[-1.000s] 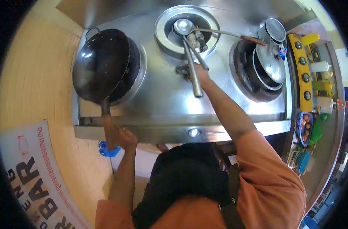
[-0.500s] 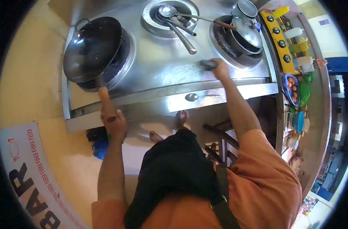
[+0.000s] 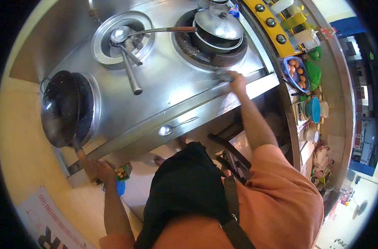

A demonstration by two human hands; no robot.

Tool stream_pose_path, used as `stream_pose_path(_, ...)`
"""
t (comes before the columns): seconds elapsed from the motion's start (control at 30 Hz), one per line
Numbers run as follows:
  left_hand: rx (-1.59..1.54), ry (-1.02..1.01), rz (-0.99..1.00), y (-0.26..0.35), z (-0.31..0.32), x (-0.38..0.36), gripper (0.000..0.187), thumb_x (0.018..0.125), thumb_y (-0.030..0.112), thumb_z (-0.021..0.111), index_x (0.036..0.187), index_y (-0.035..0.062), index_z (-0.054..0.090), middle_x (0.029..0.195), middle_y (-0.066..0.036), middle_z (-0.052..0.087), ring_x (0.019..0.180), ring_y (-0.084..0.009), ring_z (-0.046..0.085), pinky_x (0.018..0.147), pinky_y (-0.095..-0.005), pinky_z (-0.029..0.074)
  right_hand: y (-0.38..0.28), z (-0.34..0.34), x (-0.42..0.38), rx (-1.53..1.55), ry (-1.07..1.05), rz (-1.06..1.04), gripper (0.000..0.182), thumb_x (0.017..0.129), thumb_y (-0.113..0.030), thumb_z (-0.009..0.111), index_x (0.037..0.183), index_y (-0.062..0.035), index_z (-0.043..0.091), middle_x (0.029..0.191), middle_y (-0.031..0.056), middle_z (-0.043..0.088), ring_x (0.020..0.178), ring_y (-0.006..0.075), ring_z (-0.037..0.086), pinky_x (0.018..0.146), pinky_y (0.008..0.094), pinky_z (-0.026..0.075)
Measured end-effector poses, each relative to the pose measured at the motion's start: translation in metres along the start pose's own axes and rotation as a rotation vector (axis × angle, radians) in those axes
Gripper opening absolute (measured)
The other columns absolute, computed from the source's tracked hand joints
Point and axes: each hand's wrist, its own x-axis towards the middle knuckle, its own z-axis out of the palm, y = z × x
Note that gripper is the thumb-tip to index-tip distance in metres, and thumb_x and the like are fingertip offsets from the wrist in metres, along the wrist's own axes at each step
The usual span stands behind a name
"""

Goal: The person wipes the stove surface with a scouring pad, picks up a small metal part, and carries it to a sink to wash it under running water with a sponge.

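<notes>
A dark wok [image 3: 60, 108] leans on the left burner, its handle pointing toward me. My left hand [image 3: 98, 169] is wrapped round the wooden end of that handle. My right hand [image 3: 238, 84] is closed on a dark, blurred cloth or scrubber [image 3: 222, 76], low over the steel stove top [image 3: 164, 89] near its front ledge. Just beyond it, a lidded pot [image 3: 219, 31] stands on the right burner. A ladle [image 3: 120, 35] and metal-handled utensils [image 3: 131, 74] lie across the middle burner. On the front ledge rests a spoon [image 3: 165, 130].
To the right are a yellow unit with black knobs [image 3: 270, 22], squeeze bottles [image 3: 295, 20], a blue basket of eggs [image 3: 297, 74] and a blue bowl [image 3: 312, 109]. A dark stool [image 3: 230, 150] stands below the stove. A lettered banner [image 3: 48, 220] hangs at lower left.
The view has swung toward the right, so the stove appears lower and farther left. My right hand has moved rightward along the stove front with the dark item. My left hand still holds the wok handle.
</notes>
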Motion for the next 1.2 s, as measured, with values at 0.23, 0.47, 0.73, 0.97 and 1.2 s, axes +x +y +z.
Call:
stream_pose_path(0.23,0.106,0.043,-0.253,0.018,-0.003,0.007,0.063,0.094,0.036,0.04,0.137,-0.0088,0.028,0.139,-0.031,0.033,0.127,-0.0459,0.033,0.107,-0.0479,0.025,0.08,-0.056,0.055,-0.585,-0.403,0.504,0.036,0.076,-0.014,0.064,0.109,-0.0031,0.055,0.104,0.0213,0.064,0.101,0.0353,0.061,0.087,0.043,0.048)
stream_pose_path(0.47,0.016,-0.022,-0.604,-0.017,0.031,0.005,0.053,0.093,0.039,0.043,0.121,-0.0058,0.049,0.118,-0.028,0.054,0.106,-0.042,0.051,0.095,-0.0478,0.038,-0.022,-0.014,0.031,-0.338,-0.698,0.201,0.045,0.063,-0.022,0.077,0.095,0.0048,0.059,0.097,0.0242,0.064,0.096,0.0369,0.061,0.082,0.042,0.049)
stream_pose_path(0.73,0.251,0.133,-0.502,-0.093,0.007,0.024,0.052,0.09,0.026,0.042,0.121,-0.0157,0.043,0.124,-0.033,0.046,0.118,-0.0426,0.042,0.102,-0.0506,0.031,-0.257,0.078,-0.026,0.153,-1.074,-0.051,0.039,0.068,-0.015,0.071,0.104,-0.0055,0.061,0.101,0.0181,0.065,0.096,0.0345,0.061,0.084,0.0385,0.047)
stream_pose_path(0.97,0.133,0.327,-0.425,-0.186,-0.007,0.035,0.057,0.087,0.023,0.042,0.127,-0.0169,0.036,0.136,-0.034,0.033,0.13,-0.0441,0.029,0.109,-0.0508,0.02,-0.418,0.195,-0.096,0.153,-1.014,-0.367,0.041,0.069,-0.023,0.072,0.1,0.0012,0.061,0.095,0.0196,0.066,0.087,0.0295,0.064,0.079,0.0356,0.049)
stream_pose_path(1.2,0.039,0.26,-0.328,-0.235,-0.019,0.047,0.059,0.087,0.023,0.041,0.133,-0.0122,0.033,0.141,-0.03,0.029,0.134,-0.0417,0.025,0.111,-0.0489,0.017,-0.53,0.3,-0.163,0.519,-0.763,-0.678,0.045,0.073,-0.027,0.07,0.106,0.001,0.058,0.099,0.0236,0.064,0.092,0.0382,0.062,0.08,0.0409,0.049)
